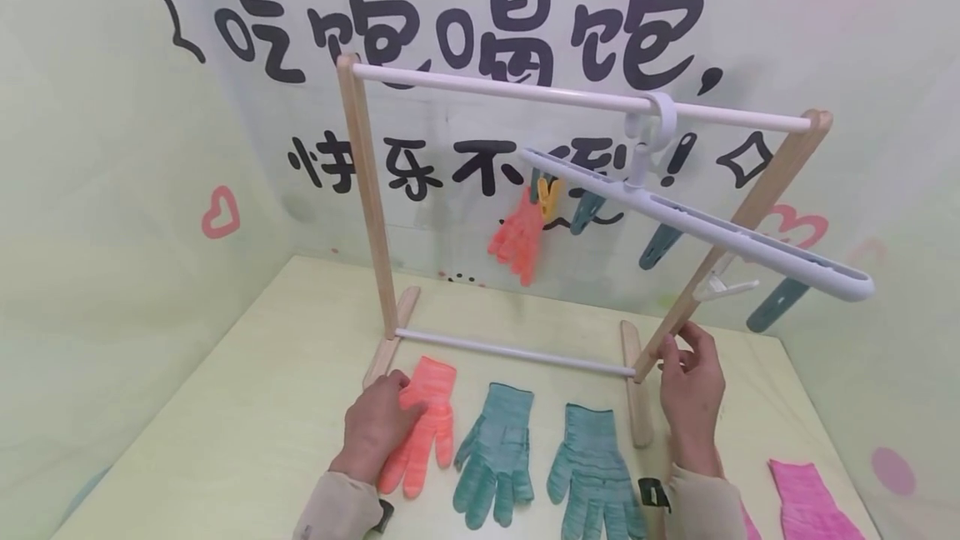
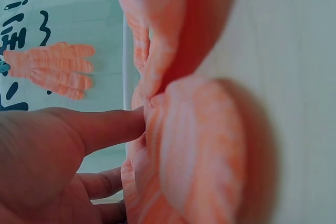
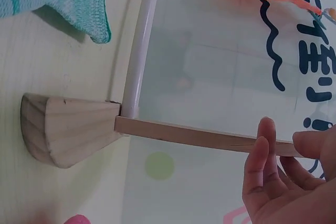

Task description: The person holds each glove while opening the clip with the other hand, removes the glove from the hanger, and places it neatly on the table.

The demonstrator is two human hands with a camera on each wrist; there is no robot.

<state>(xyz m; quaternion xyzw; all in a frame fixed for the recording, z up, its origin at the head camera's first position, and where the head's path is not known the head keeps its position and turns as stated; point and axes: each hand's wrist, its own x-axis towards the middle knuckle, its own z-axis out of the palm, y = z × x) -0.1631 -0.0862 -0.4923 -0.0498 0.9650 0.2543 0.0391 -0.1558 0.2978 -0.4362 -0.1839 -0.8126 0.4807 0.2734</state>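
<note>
In the head view my left hand (image 1: 378, 423) pinches the side of an orange glove (image 1: 431, 415) lying on the table. The left wrist view shows the thumb pressed against the glove's cloth (image 2: 178, 145), other fingers partly hidden behind it. My right hand (image 1: 693, 390) holds the right wooden post (image 1: 727, 257) of a drying rack low down, with thumb and fingers around it (image 3: 210, 139). From the rack's top bar (image 1: 480, 86) hangs a grey hanger (image 1: 712, 227) with dark clips. A second orange glove (image 1: 519, 236) dangles from its far end, beside a yellow clip (image 1: 550, 197).
Two green gloves (image 1: 495, 452) (image 1: 596, 469) lie flat between my hands. A pink glove (image 1: 810, 502) is at the right, another partly under my right sleeve. A white clip (image 1: 723, 286) hangs near the right post. A printed cloth wall (image 1: 247, 107) stands behind the rack.
</note>
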